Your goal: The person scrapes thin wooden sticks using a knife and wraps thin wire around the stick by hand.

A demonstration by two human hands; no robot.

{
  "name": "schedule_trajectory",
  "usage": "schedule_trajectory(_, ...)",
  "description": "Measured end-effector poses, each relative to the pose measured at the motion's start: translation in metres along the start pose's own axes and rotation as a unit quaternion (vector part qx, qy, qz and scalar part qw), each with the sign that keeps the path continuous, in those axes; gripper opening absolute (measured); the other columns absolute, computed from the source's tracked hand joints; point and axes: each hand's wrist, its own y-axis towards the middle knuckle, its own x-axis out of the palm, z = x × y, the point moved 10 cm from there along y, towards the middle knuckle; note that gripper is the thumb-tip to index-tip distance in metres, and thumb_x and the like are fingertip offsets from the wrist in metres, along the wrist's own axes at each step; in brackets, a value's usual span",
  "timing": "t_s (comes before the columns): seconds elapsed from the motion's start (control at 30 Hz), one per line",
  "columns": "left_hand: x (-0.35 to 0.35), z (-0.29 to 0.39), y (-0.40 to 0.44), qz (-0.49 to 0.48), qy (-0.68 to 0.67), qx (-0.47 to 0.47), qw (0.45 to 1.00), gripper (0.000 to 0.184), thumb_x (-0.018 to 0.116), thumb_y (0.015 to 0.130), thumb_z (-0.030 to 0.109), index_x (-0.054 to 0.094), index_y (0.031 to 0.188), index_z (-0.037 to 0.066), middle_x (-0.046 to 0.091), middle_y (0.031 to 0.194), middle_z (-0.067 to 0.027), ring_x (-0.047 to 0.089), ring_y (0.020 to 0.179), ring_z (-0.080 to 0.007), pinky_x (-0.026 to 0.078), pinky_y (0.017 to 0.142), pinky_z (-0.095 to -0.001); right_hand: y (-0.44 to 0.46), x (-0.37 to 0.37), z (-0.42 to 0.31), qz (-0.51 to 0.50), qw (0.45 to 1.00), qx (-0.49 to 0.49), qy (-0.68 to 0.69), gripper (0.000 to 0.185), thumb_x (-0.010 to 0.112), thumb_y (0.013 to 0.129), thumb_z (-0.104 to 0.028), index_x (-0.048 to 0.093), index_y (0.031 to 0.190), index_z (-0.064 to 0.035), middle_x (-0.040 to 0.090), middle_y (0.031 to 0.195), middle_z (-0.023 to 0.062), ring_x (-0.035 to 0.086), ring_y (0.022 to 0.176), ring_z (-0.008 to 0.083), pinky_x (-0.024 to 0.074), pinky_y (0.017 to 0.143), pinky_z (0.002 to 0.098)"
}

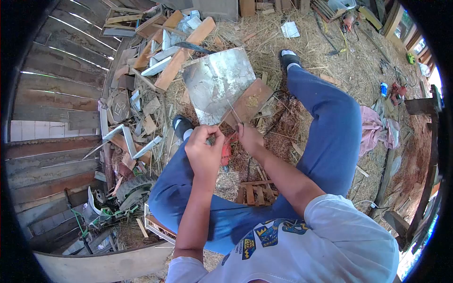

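My left hand [205, 151] is closed in a pinch over the near edge of a whitish, stained board [218, 78]. A thin sliver seems to stick up from its fingertips, too small to name. My right hand [250, 138], close beside it, is closed around a thin, pointed metal tool [233, 110] that slants up and left over a brown wooden board [254, 99]. Whether it is a knife or one arm of something else, I cannot tell. Below and between my hands lies a red power tool [226, 154], partly hidden by my left hand.
Scrap boards [186, 54] and white frame pieces [123, 137] are heaped on the left. Straw [264, 37] covers the ground. A pink cloth [375, 132] lies right of my leg, with a blue can [383, 89] beyond. Wood slats [255, 194] sit between my legs.
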Motion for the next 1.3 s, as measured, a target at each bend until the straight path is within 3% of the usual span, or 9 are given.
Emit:
schedule_trajectory(0.1, -0.002, -0.002, 0.000, 0.007, 0.001, -0.003, 1.000, 0.016, 0.077, 0.075, -0.005, 0.066, 0.085, 0.000, 0.069, 0.083, -0.0123, 0.069, 0.074, -0.0302, 0.054, 0.067, -0.0391, -0.007, -0.010, -0.011, 0.025, 0.999, -0.028, -0.003, 0.054, 0.033, 0.110, -0.044, 0.066, 0.103, -0.0019, 0.072, 0.092, 0.0258, 0.070, 0.085, 0.0470, 0.0543, 0.080, 0.0579)
schedule_trajectory(0.27, 0.001, 0.000, 0.002, 0.000, 0.010, 0.024, 1.000, 0.015, 0.077, 0.075, -0.004, 0.066, 0.085, 0.001, 0.069, 0.082, -0.0125, 0.069, 0.075, -0.0300, 0.054, 0.068, -0.0383, -0.007, -0.015, -0.012, -0.024, 0.999, 0.001, -0.025, 0.052, 0.035, 0.110, -0.044, 0.064, 0.109, -0.0015, 0.073, 0.090, 0.0254, 0.071, 0.084, 0.0454, 0.0557, 0.077, 0.0567)
schedule_trajectory(0.57, 0.000, -0.001, 0.002, 0.010, 0.002, 0.035, 0.999, 0.016, 0.078, 0.075, -0.004, 0.065, 0.084, 0.000, 0.068, 0.082, -0.0128, 0.069, 0.076, -0.0305, 0.054, 0.070, -0.0376, 0.004, -0.017, -0.004, -0.031, 0.996, 0.009, -0.084, 0.053, 0.037, 0.109, -0.045, 0.066, 0.106, -0.0015, 0.074, 0.090, 0.0250, 0.073, 0.087, 0.0441, 0.0574, 0.079, 0.0555)
schedule_trajectory(0.77, -0.001, -0.002, 0.000, 0.018, -0.008, 0.042, 0.999, 0.016, 0.078, 0.076, -0.003, 0.065, 0.084, 0.000, 0.069, 0.082, -0.0133, 0.068, 0.074, -0.0303, 0.054, 0.068, -0.0381, 0.006, -0.004, 0.001, -0.033, 0.999, 0.009, -0.036, 0.052, 0.036, 0.109, -0.043, 0.066, 0.105, -0.0010, 0.073, 0.095, 0.0264, 0.071, 0.089, 0.0463, 0.0559, 0.082, 0.0563)
schedule_trajectory(0.93, -0.001, -0.009, 0.001, 0.008, -0.012, -0.005, 1.000, 0.015, 0.079, 0.076, -0.003, 0.066, 0.084, -0.001, 0.069, 0.081, -0.0128, 0.069, 0.073, -0.0275, 0.054, 0.067, -0.0363, -0.003, -0.007, -0.011, -0.017, 1.000, -0.006, -0.014, 0.051, 0.035, 0.110, -0.043, 0.065, 0.108, -0.0014, 0.072, 0.098, 0.0270, 0.070, 0.090, 0.0465, 0.0549, 0.082, 0.0565)
schedule_trajectory(1.3, -0.006, -0.017, 0.006, 0.026, -0.024, 0.001, 0.999, 0.013, 0.078, 0.078, -0.004, 0.068, 0.085, -0.002, 0.070, 0.081, -0.0113, 0.071, 0.073, -0.0207, 0.055, 0.066, -0.0316, -0.002, -0.011, -0.015, -0.036, 0.999, -0.005, -0.036, 0.052, 0.035, 0.110, -0.044, 0.064, 0.105, -0.0018, 0.073, 0.094, 0.0259, 0.072, 0.087, 0.0457, 0.0559, 0.078, 0.0577)
